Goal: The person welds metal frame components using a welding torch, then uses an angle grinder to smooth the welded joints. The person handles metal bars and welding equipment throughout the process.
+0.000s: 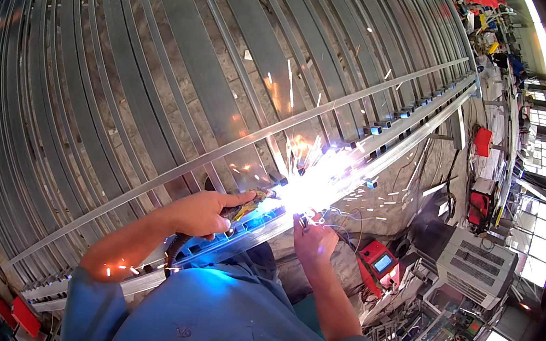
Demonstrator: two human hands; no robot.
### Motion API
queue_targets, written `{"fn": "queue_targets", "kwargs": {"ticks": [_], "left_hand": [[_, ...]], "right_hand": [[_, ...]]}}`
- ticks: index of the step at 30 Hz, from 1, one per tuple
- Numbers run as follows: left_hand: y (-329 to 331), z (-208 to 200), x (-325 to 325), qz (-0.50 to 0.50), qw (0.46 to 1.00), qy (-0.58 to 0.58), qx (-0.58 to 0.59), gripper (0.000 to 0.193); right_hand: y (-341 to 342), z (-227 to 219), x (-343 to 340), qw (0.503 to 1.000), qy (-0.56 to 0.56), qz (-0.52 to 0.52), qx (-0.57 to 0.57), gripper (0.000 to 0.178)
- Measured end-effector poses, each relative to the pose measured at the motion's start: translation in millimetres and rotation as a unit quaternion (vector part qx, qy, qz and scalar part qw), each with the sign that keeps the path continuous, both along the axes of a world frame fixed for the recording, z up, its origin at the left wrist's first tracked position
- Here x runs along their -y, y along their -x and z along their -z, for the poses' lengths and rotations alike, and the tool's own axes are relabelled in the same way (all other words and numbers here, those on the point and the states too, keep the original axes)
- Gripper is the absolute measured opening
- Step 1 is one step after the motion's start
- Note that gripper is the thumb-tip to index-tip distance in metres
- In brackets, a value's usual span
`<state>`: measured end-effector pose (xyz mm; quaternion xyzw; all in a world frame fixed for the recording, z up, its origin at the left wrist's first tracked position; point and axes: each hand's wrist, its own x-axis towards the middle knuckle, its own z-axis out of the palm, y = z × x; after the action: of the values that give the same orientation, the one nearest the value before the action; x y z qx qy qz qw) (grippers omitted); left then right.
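Note:
My left hand (198, 213) grips a yellow-and-black welding torch (247, 208), its forefinger stretched along the top. A dark hose (174, 251) runs down from the torch. At its tip a white-blue arc (316, 180) glares and throws sparks, hiding the joint. My right hand (316, 242) is closed just on the near side of the arc, its fingertips by the metal; whatever they pinch is lost in the glare. Around the arc lies a large frame of parallel grey metal tubes (193, 43), crossed by a long thin bar (271, 129) and edged by a rail (423, 131).
A red machine with a lit screen (379, 264) stands on the floor to the right. Beyond it are a grey vented unit (477, 266) and another red machine (479, 207). Cables and metal pieces lie around them. Sparks also land on my left forearm (117, 257).

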<state>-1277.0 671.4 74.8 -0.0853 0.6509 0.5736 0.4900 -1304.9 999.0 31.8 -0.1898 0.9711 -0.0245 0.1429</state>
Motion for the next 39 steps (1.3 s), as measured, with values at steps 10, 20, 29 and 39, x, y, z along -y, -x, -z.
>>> {"fn": "queue_targets", "kwargs": {"ticks": [10,20,29,39], "left_hand": [[-5,11,-6,0.054,0.993,0.021,-0.102,0.093],[-3,-6,-13,0.100,0.984,0.074,-0.131,0.091],[-10,-4,-2,0.008,0.989,0.056,-0.133,0.082],[-9,2,0,-0.007,0.998,0.009,-0.058,0.084]], "right_hand": [[0,1,7,0.993,0.095,0.004,-0.075,0.034],[4,-6,8,0.993,0.093,-0.021,-0.063,0.027],[3,-13,18,0.996,0.075,0.031,-0.033,0.027],[3,-13,18,0.993,0.098,0.011,-0.068,0.027]]}}
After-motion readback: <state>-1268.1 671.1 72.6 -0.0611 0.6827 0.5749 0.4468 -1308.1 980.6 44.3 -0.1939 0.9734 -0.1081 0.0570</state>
